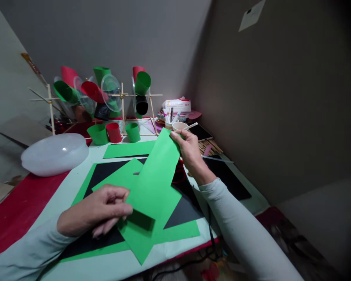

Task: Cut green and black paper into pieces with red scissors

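Note:
A long green paper strip (pixel 156 175) is held up off the table between both hands. My left hand (pixel 98 210) pinches its near end, fingers closed on the edge. My right hand (pixel 188 150) grips its far end with fingers curled over the top edge. Under the strip lie more green paper sheets (pixel 175 232) on a black sheet (pixel 105 173).
A stick frame (pixel 123 105) carries red, green and black paper cones with clear plastic lids. Green and red paper cups (pixel 114 132) stand below it. A white dome lid (pixel 55 153) sits at left. A small bowl (pixel 179 125), markers and a tissue pack (pixel 177 105) stand by the right wall.

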{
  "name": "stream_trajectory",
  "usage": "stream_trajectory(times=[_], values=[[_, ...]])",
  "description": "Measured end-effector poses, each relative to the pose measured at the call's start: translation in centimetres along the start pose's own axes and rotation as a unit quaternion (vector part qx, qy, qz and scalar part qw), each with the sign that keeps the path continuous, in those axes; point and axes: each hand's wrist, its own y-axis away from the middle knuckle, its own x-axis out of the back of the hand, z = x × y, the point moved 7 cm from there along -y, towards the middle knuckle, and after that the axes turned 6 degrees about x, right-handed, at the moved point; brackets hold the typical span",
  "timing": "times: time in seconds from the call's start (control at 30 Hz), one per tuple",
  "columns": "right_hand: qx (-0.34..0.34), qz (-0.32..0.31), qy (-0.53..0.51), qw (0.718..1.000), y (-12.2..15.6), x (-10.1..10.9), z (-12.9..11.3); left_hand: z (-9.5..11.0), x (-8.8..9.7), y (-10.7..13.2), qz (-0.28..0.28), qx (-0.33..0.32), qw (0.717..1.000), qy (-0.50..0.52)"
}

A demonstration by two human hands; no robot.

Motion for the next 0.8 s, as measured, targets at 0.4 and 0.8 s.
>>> stream_trajectory(times=[0.4, 0.8], values=[[-0.017, -0.185, -0.055, 0.981, 4.0, -6.0, -2.2, 2.8, 1.3, 0.3, 0.020, -0.129, 0.969, 0.211], [-0.128, -0.319, -0.096, 0.934, 8.7, -9.6, -2.9, 2.5, 6.7, 2.4, 0.386, -0.247, 0.788, 0.410]])
